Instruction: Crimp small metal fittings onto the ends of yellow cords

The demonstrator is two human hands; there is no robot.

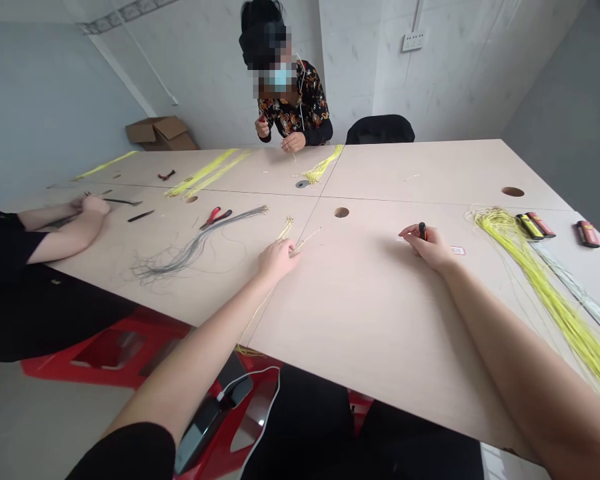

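My left hand [279,260] rests on the table with its fingers closed on thin yellow cords [307,239]. Their ends stick out past the fingertips, and a tail hangs over the table's front edge. To the right, my right hand [427,248] is closed around a small black tool [423,231], its upper end showing above the fingers; the rest is hidden, so I cannot tell its kind. A tiny whitish piece lies at those fingertips. Beside the left hand is a bundle of grey cords [195,237], with red-and-black pliers [215,218] by it.
Yellow cords [545,287] spread along the right, beside boxes or packs [533,225] and another red one [587,233]. Round holes [341,212] pierce the table. A masked person [293,100] works opposite; another person's arms [67,227] are at left. A red stool [110,353] stands below.
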